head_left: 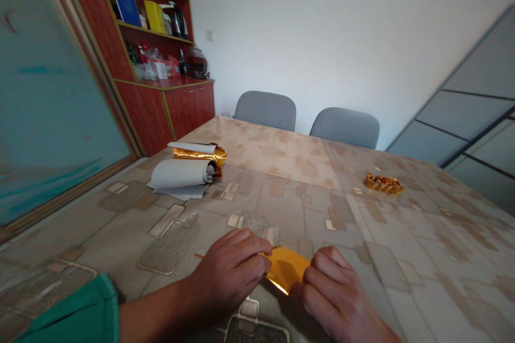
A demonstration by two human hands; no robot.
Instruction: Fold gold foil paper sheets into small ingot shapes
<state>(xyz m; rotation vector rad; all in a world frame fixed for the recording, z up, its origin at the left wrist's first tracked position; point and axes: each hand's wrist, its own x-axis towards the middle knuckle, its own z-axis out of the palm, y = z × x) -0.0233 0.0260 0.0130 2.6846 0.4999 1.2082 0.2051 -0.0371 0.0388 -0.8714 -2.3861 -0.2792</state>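
Between both hands, low over the near part of the table, is a piece of gold foil paper with a shiny lower edge. My left hand pinches its left end between thumb and fingers. On the right end, my right hand is closed with curled fingers. The ends of the paper are hidden under the fingers. Farther off at the left lie curled stacks of white-backed paper and gold foil sheets. A row of folded gold foil pieces rests at the right.
A patterned tablecloth covers the table. Two grey chairs stand at its far side, by a white wall. A red-brown cabinet with a kettle and bottles on its shelves is at the back left, beside a frosted glass panel.
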